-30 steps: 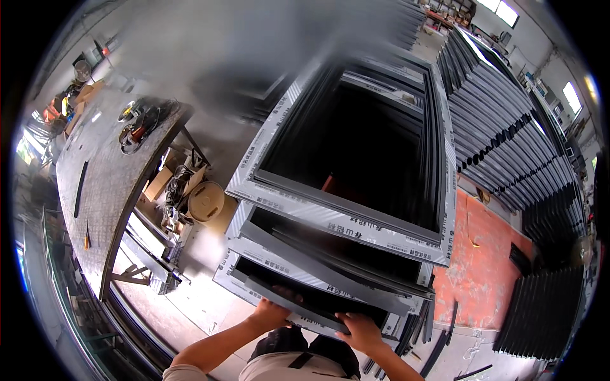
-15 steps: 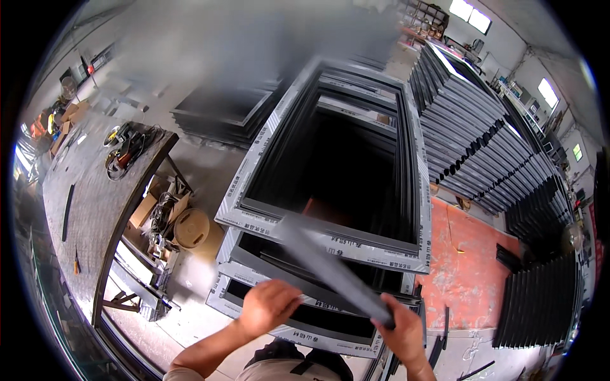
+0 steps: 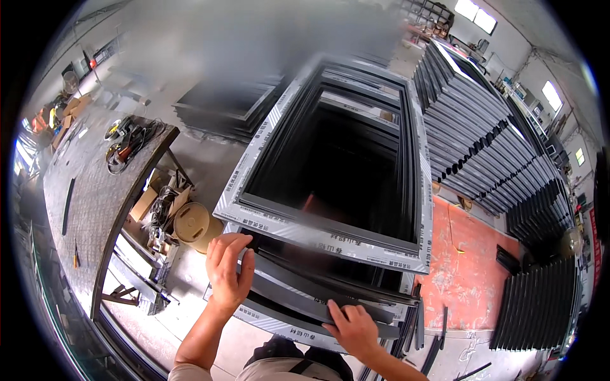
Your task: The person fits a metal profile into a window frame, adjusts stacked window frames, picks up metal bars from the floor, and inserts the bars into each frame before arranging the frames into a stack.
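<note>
A long dark grey strip (image 3: 286, 284), probably a frame profile, lies crosswise over the lower window frames at the near end of the stack. My left hand (image 3: 229, 270) grips its left end, thumb and fingers around it. Farther right, my right hand (image 3: 352, 327) holds the strip's near edge with bent fingers. Just beyond it, the top window frame (image 3: 298, 233), wrapped in printed pale film, rests tilted on the stack. Black shadow fills its opening. Below the strip shows another film-covered frame (image 3: 286, 327).
At left stands a metal worktable (image 3: 95, 190) with a corded power tool (image 3: 130, 143) and a screwdriver (image 3: 75, 255). Beside it are a round tan drum (image 3: 194, 225) and cardboard boxes. Tall frame stacks (image 3: 476, 140) rise at right behind an orange floor sheet (image 3: 454, 273). Loose black strips lie at lower right.
The strip has swung from a raised diagonal in my right hand to lying across the lower frames. My left hand has moved left and forward to its end; my right hand has shifted left.
</note>
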The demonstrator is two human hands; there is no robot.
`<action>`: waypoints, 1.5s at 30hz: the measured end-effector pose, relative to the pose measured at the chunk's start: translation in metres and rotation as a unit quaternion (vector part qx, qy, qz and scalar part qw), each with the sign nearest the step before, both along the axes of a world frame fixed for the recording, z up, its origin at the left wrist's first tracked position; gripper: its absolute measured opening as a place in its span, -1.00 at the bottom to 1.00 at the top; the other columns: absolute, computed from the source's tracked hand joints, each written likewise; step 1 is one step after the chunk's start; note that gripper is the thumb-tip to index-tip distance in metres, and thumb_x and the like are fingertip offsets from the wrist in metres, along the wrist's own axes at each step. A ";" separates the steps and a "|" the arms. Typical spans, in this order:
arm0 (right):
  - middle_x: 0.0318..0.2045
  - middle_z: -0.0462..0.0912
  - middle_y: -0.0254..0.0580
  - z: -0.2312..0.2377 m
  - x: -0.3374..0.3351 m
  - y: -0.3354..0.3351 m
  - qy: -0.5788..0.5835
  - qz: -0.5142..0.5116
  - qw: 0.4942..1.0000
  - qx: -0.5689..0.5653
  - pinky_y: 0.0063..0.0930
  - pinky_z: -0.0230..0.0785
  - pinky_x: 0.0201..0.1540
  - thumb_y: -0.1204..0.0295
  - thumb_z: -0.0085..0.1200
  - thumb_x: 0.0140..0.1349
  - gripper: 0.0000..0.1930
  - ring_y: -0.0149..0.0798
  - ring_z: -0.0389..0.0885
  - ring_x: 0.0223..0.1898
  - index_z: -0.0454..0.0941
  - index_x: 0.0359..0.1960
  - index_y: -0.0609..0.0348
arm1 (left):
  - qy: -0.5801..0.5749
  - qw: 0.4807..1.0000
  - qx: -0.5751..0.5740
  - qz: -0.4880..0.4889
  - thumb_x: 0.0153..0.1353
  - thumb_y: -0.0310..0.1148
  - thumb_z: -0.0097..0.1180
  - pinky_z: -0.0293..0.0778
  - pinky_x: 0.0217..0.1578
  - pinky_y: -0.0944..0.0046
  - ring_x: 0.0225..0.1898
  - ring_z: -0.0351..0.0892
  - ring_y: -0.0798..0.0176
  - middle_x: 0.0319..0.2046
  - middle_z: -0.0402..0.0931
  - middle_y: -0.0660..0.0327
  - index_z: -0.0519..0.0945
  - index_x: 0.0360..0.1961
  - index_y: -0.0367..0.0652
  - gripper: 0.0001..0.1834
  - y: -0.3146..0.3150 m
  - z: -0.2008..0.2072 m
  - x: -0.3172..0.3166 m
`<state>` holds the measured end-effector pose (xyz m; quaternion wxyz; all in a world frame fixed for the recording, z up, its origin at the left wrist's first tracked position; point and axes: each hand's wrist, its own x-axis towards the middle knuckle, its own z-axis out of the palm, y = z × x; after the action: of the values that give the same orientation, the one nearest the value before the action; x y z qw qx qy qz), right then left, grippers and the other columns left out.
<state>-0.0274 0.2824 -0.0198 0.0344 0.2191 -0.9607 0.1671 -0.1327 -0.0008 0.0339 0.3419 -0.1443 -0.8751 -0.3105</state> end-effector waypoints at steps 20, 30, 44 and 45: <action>0.01 0.56 -0.30 -0.053 -0.020 -0.086 0.174 -0.066 0.980 -0.066 -0.16 0.35 0.05 0.38 0.34 0.01 -0.57 -0.18 0.52 -0.04 0.67 -0.01 0.04 | -0.094 0.975 -0.011 0.200 0.20 -0.55 0.08 0.19 0.30 -0.10 0.26 0.30 -0.24 0.15 0.38 -0.14 0.40 0.16 -0.38 -0.53 -0.016 -0.121 0.009; -0.11 0.60 -0.12 0.033 -0.113 0.024 0.233 -0.057 0.966 -0.102 -0.07 0.45 -0.04 0.45 0.26 0.08 -0.74 0.00 0.56 -0.07 0.63 -0.15 0.15 | -0.063 0.994 -0.092 -0.009 0.10 -0.35 0.28 0.20 0.33 -0.14 0.31 0.31 -0.18 0.17 0.42 -0.03 0.49 0.13 -0.29 -0.45 0.024 -0.040 -0.031; -0.37 0.68 -0.22 0.014 -0.218 0.096 -0.382 0.002 0.909 -0.166 -0.40 0.42 -0.12 0.08 -0.01 0.46 -0.56 -0.38 0.55 -0.29 0.63 -0.07 0.28 | -0.108 0.968 -0.203 -0.102 0.23 -0.10 0.18 0.40 0.02 0.08 -0.15 0.55 0.00 -0.29 0.54 0.08 0.58 -0.25 -0.24 -0.64 0.046 -0.061 -0.102; -0.39 0.68 -0.21 0.017 -0.220 0.093 -0.393 0.001 0.905 -0.161 -0.41 0.42 -0.11 0.08 -0.01 0.46 -0.56 -0.38 0.54 -0.30 0.63 -0.07 0.27 | -0.107 0.968 -0.203 -0.100 0.23 -0.10 0.18 0.40 0.02 0.08 -0.15 0.55 0.00 -0.29 0.54 0.08 0.58 -0.25 -0.24 -0.64 0.046 -0.062 -0.102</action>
<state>-0.2473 0.3755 -0.0030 -0.3115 0.1282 -0.8561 0.3919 -0.2350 0.0451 -0.0279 0.1773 -0.2638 -0.9322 -0.1730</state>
